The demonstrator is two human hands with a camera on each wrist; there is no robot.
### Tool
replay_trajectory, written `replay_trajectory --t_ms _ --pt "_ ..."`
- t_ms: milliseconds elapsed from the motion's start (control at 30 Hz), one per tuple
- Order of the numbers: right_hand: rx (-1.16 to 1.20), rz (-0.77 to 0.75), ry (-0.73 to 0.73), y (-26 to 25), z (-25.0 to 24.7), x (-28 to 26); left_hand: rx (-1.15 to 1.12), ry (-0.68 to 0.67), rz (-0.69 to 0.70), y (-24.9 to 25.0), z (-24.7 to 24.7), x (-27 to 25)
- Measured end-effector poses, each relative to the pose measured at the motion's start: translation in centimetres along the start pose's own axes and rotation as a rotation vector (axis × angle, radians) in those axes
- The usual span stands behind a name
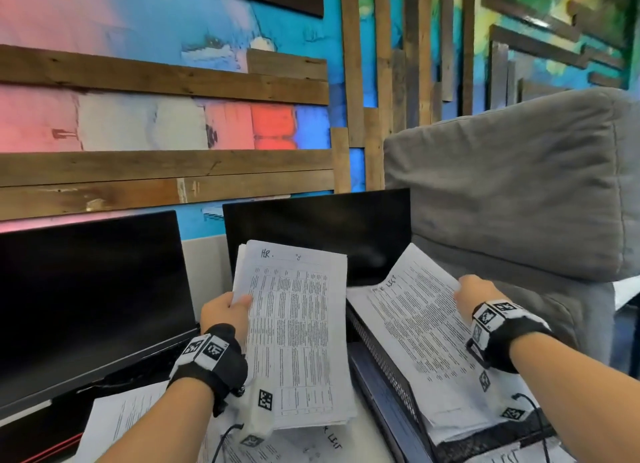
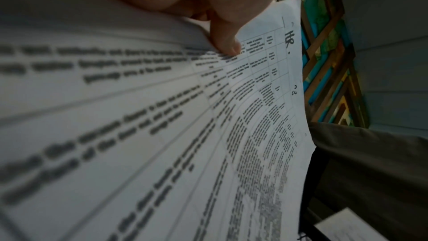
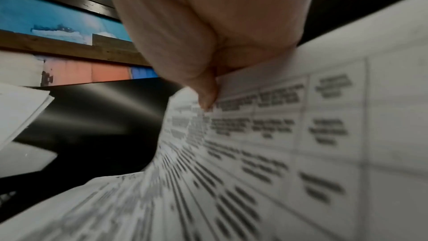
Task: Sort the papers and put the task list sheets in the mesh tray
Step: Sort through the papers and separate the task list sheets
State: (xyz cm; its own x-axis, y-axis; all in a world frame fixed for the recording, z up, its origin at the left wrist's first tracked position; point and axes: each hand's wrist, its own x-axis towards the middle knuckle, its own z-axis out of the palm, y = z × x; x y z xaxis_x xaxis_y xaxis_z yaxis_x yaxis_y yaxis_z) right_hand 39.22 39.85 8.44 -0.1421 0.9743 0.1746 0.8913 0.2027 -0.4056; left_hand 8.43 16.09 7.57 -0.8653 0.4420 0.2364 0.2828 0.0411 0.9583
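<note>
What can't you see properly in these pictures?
- Printed text on the stack of papers in the left hand: too small in the head view, blurred in the left wrist view.
- Inside of the mesh tray: covered by the sheet the right hand holds.
- That sheet's heading: blurred.

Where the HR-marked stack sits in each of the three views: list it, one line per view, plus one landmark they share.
Head: HR stack centre, held up by the left hand at its left edge.
Left wrist: HR stack fills the frame, thumb on top, "HR" upper right.
Right wrist: only its corner shows, at the left edge.
Shared landmark: the painted plank wall.
</note>
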Motion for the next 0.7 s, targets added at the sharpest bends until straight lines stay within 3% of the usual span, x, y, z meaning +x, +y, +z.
replay_trajectory --t_ms 167,267,333,467,700 --pt "-0.169 -0.079 -0.117 -1.5 1.2 -1.2 -0.011 0.030 -0.020 -0.4 -1.4 0.0" --pt "-0.257 -0.155 -0.093 -2.7 1.1 -2.3 -0.016 0.024 -0.021 -0.1 -1.6 -0.5" --pt "-0.202 -0.262 -0.100 -3.7 0.4 -3.3 -0.020 0.009 -0.016 0.4 -1.7 -1.1" --pt "0.102 -0.444 -0.314 -6.7 -0.5 -6.0 -0.043 -0.074 0.019 1.9 -2.2 -2.6" --pt "0.208 -0.456 -0.474 -10.1 0.8 -7.2 -0.098 -0.162 0.085 3.6 -5.5 -3.4"
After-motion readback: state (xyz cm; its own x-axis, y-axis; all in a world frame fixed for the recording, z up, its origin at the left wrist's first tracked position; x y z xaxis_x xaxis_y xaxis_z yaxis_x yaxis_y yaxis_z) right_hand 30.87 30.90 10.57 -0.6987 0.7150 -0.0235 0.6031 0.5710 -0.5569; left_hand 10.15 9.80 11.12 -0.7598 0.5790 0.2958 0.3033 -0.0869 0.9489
